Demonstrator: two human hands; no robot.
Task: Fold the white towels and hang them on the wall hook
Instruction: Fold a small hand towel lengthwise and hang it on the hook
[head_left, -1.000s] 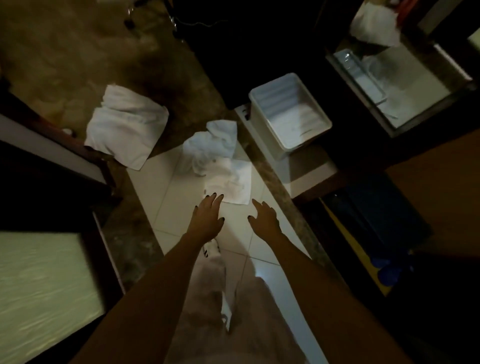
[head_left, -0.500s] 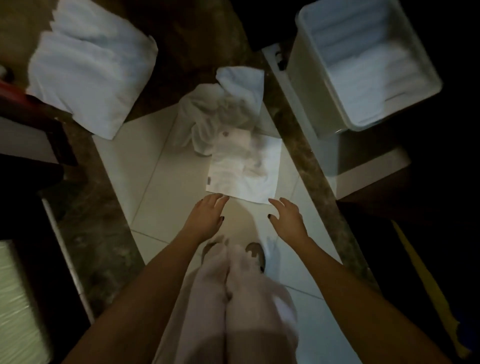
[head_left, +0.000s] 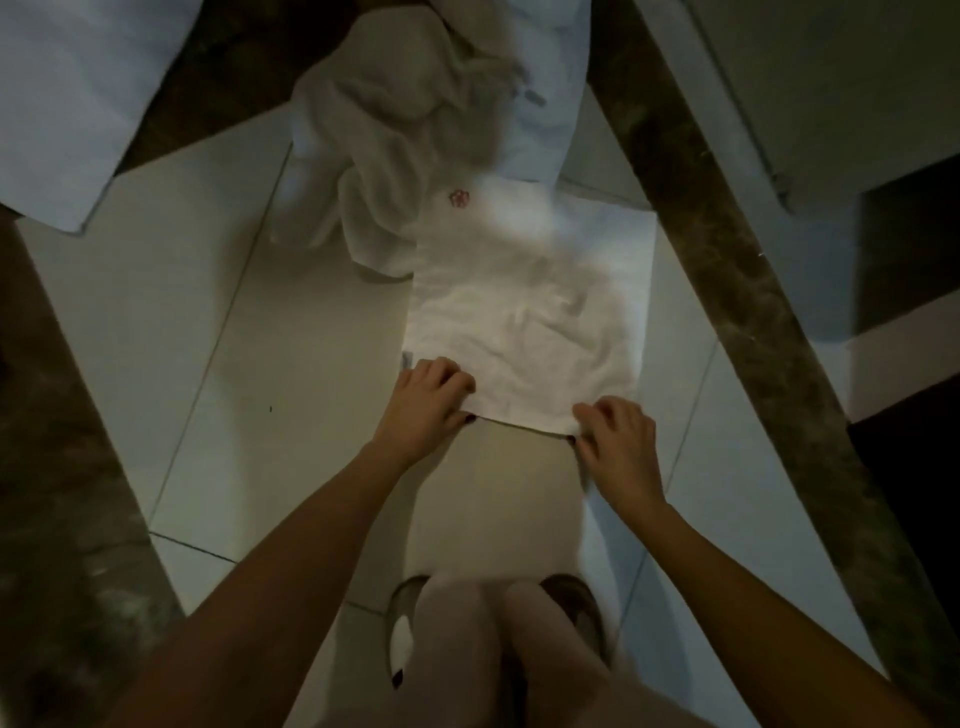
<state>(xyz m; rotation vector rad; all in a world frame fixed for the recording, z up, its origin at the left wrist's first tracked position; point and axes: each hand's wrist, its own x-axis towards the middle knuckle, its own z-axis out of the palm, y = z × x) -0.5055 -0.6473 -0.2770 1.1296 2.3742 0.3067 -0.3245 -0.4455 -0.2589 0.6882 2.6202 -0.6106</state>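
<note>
White towels: three in view, all on the floor; wall hook not in view.

Far left: folded towel (head_left: 67, 104), flat and seemingly squared off, partly on dark stone, partly on the pale tiles (head_left: 234, 364). No hazard noted beyond contact with the floor.

Left of centre, further off: crumpled towel (head_left: 395, 130) in a loose heap, touching or overlapping the far left corner of the flat towel (head_left: 530, 322). Judged risk: drag on the heap at any lift or backward pull of the flat one, with a skewed fold as the result. Small red emblem (head_left: 459, 198) at that junction; not determinable which of the two towels it belongs to.

Left hand (head_left: 423, 402): fingers (head_left: 447, 375) curled over the near left corner, gripping the hem, thumb tip tucked at the edge.

Flat towel itself: spread on the tiles ahead of the shoes (head_left: 582, 603), wrinkled across the middle, near edge straight between the two hands. Judged risks: wrinkles locked into the fold if not smoothed first; only a top layer caught, if doubled. Layer count not determinable.

Right hand (head_left: 618, 441): fingers curled on the near right corner, pinching the hem. Set slightly nearer the body than the left hand; uneven lift and misaligned corners likely from that offset.

Further right: dark stone strip (head_left: 727, 291) just beside the towel's right edge, a possible source of dirt on a swung edge.

Far right: pale bin (head_left: 831, 78), well apart.

Dim light throughout; edge alignment hard to verify.
</note>
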